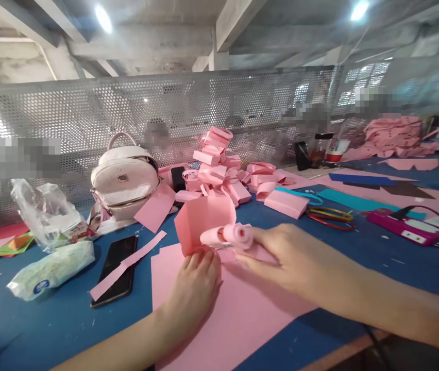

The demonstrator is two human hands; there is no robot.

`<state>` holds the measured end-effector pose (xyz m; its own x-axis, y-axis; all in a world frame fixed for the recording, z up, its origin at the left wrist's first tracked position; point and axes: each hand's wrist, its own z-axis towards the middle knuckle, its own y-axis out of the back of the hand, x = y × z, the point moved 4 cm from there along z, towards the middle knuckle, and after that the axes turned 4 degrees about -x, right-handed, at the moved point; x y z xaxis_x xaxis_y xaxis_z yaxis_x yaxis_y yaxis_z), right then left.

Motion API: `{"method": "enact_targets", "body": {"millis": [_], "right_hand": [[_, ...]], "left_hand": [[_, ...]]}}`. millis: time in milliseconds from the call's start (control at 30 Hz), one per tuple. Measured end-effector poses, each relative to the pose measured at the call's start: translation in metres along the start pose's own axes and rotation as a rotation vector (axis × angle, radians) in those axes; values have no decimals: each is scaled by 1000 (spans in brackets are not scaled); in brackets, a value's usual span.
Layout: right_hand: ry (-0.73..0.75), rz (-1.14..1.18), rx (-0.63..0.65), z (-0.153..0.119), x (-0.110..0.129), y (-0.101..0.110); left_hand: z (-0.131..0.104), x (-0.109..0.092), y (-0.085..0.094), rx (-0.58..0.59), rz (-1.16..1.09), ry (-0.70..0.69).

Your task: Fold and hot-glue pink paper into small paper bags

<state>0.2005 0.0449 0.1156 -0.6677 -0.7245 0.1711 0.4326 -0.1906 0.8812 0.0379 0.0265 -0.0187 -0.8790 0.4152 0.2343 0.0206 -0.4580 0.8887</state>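
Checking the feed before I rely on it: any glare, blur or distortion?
Head view: the ceiling lights bloom white; the perforated metal screen smears toward the right edge; blocky pixelation masks background patches; the right forearm looks stretched by the wide lens; the glue gun seems slightly soft.

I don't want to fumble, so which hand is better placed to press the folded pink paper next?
Probably your left hand: its fingers are at the folded paper, while your right hand holds the pink glue gun.

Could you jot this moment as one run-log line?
left hand: on folded pink paper | right hand: holding pink glue gun
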Motion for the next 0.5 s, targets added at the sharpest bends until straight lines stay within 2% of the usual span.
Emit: {"method": "enact_targets", "body": {"millis": [67,233,367,500], "right_hand": [[38,-62,62,8,6,-18],[-6,-178,141,22,1,-47],[5,-134,268,29,-2,-58],[12,-58,338,35,-2,-63]], "left_hand": [[-2,-2,0,-6,7,-4],[-4,-5,-3,-18,30,-23],[-3,-5,-2,-7,41,-32],[-3,-4,0,13,50,-47]]}}
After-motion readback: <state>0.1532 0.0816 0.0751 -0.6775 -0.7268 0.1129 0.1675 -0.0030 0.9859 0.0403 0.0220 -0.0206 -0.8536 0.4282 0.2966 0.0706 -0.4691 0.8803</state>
